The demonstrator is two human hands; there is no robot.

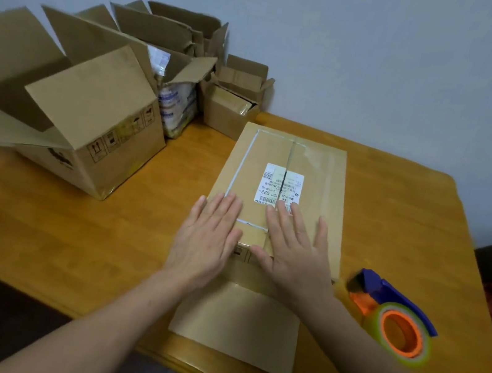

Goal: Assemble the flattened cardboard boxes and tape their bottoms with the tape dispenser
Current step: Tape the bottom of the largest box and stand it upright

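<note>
**While flat palms hold the box (319, 166) shut, the dispenser (395, 318) lies idle**

As the box sits on the table (66, 237) with its flaps folded in, the left hand (206, 238) and right hand (296, 250) press on its near end. All the fingers are straight and spread, grasping nothing. The seam (288, 157) runs away from the gap between the two hands, through a split label (280, 185) just beyond the right fingertips.

This looks like the flap-closing step, with taping next. A loose cardboard panel (234, 324) lies under the wrists; whether it belongs to the box I cannot tell.

The dispenser rests to the right of the right hand's little finger and back toward the wrist, apart from the box. The next move probably calls for the left palm to hold the flaps alone while the right hand lifts away to take the dispenser. Other opened boxes (87, 114) stand well beyond the left fingertips.
</note>
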